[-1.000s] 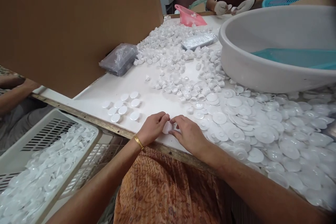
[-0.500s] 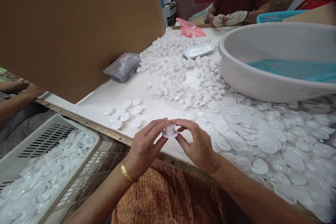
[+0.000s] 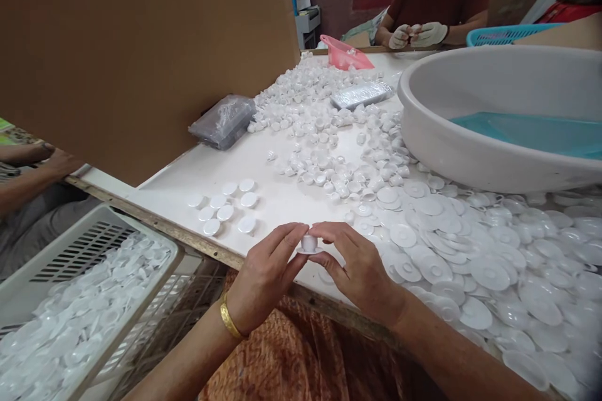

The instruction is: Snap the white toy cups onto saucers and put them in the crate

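My left hand (image 3: 266,276) and my right hand (image 3: 360,269) meet above the table's near edge and pinch one small white plastic piece (image 3: 309,244), a little cup seated on a flat disc. Both hands grip it with fingertips and thumbs. A gold bangle (image 3: 229,319) sits on my left wrist. To the right lies a heap of white plastic discs (image 3: 470,250). Further back spreads a pile of small white cups (image 3: 329,131). A small group of finished white pieces (image 3: 224,207) stands on the table to the left of my hands.
A big white basin (image 3: 470,156) holding a teal tray sits at right. A brown cardboard wall (image 3: 141,44) stands at left. A white crate (image 3: 70,244) of white pieces is at lower left. A gloved person (image 3: 418,34) works across the table. Another person's arm (image 3: 32,175) shows at far left.
My hands lifted the white piece off the table, held it up between the fingertips, and have now lowered it slightly; the view tilted up a little.
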